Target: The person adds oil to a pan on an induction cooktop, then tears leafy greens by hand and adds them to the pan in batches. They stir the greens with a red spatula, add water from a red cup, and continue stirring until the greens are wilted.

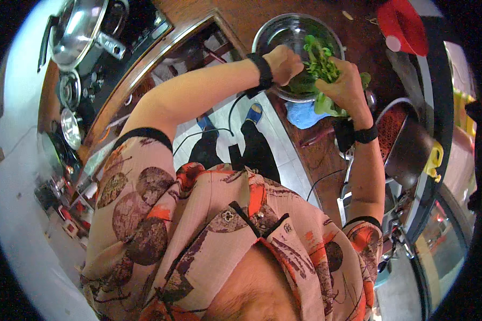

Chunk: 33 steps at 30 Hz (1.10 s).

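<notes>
My right hand is closed around a bunch of leafy greens. The stems point up over a round metal bowl, and broad leaves hang below the hand past the bowl's near rim. My left hand is above the left part of the bowl with its fingers curled. Whether anything small is pinched in them cannot be made out. More green shows low inside the bowl, partly hidden by both hands. A blue cloth lies on the brown counter against the bowl's near side.
A red plastic container stands at the upper right. Right of my forearm are a dark pot and a yellow-handled thing. At the left, a glass-lidded pan sits on a stove. Dark cables hang near my wrists.
</notes>
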Each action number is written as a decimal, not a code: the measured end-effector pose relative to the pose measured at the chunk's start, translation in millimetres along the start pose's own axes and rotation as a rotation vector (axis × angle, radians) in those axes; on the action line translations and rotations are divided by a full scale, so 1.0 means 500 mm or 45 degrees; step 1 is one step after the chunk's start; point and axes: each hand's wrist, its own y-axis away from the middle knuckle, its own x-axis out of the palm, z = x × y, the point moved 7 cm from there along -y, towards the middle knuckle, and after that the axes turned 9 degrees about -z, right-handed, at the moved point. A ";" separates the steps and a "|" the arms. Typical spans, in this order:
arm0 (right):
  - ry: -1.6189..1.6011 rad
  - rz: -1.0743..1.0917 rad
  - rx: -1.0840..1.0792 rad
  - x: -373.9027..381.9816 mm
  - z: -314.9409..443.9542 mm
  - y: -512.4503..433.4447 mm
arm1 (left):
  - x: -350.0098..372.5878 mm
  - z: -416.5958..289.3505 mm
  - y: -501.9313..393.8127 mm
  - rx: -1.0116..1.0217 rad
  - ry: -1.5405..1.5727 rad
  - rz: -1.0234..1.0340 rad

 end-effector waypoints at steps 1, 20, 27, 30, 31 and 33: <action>0.079 0.012 0.008 0.004 -0.009 0.000 | 0.003 0.009 0.002 -0.005 0.009 -0.071; 0.726 -0.057 -0.197 0.044 -0.011 -0.039 | -0.150 -0.016 0.105 -0.751 0.454 -0.846; 0.813 0.172 -0.444 0.183 -0.080 -0.095 | -0.167 0.031 0.191 -1.083 2.084 -1.106; 0.891 0.211 -0.403 0.204 -0.072 -0.107 | -0.235 0.055 0.304 -1.003 2.613 -1.385; 0.903 0.256 -0.276 0.204 -0.075 -0.108 | -0.270 0.059 0.369 -0.972 2.578 -1.456; 0.990 0.182 -0.350 0.186 -0.044 -0.114 | -0.330 0.070 0.547 -0.957 2.418 -1.484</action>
